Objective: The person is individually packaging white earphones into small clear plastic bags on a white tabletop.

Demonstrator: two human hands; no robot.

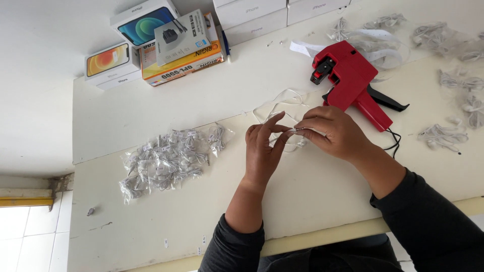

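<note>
White tabletop (151,226) filled most of the view, its near edge running along the bottom. At the far edge stood stacked boxes: two plain white boxes (257,15) at top centre; left of them a white phone box with a blue-green picture (143,22) on its lid, a smaller white phone box with an orange picture (111,63) further left, and a flat orange-and-yellow box (184,63) under a grey charger card (179,35).

Red label gun (348,80) lay right of centre, black trigger toward the right, a white paper strip (307,49) trailing from its nose toward the upper left.

Heap of clear bags with coiled white earphones (166,161) lay left of the hands. Loose bundles of white earphones (443,136) were scattered along the right side, well apart from the heap.

Left hand (262,153) was upright, palm turned toward the right, fingers spread and raised. Right hand (335,133) came in from the right, thumb and forefinger pressed together on a white earphone cable (282,106). The cable sat between the two hands at table centre, looping away toward the far edge; its long axis ran roughly near to far. Whether the left grip closed on the cable, I could not tell.
</note>
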